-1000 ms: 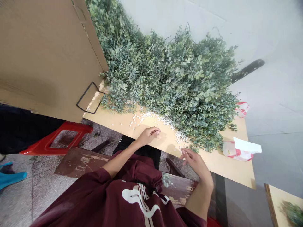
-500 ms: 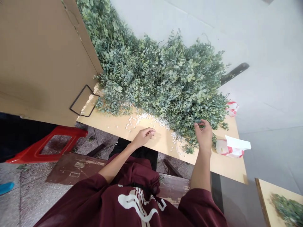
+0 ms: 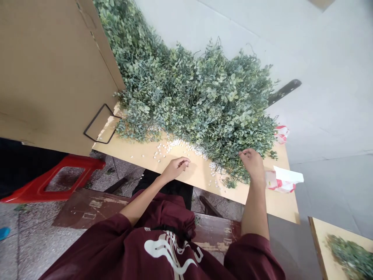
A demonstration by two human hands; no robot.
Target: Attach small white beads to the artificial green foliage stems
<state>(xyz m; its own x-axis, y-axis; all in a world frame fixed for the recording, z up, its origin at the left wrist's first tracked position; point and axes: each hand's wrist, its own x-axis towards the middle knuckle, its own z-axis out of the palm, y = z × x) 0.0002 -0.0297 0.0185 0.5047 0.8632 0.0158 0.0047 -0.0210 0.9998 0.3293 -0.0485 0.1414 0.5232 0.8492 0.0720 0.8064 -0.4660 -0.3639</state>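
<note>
Head view: the left hand (image 3: 175, 168) is kept loosely curled on the counter (image 3: 186, 177), fingertips pinched, just short of the scattered white beads (image 3: 169, 147); whether a bead is held cannot be told. The right hand (image 3: 253, 163) has been drawn back slightly at the near edge of the heap of green sprigs (image 3: 201, 97), fingers closed into the foliage. A red-and-white bag (image 3: 282, 179) lies just right of it. A sprig appears to be being picked.
</note>
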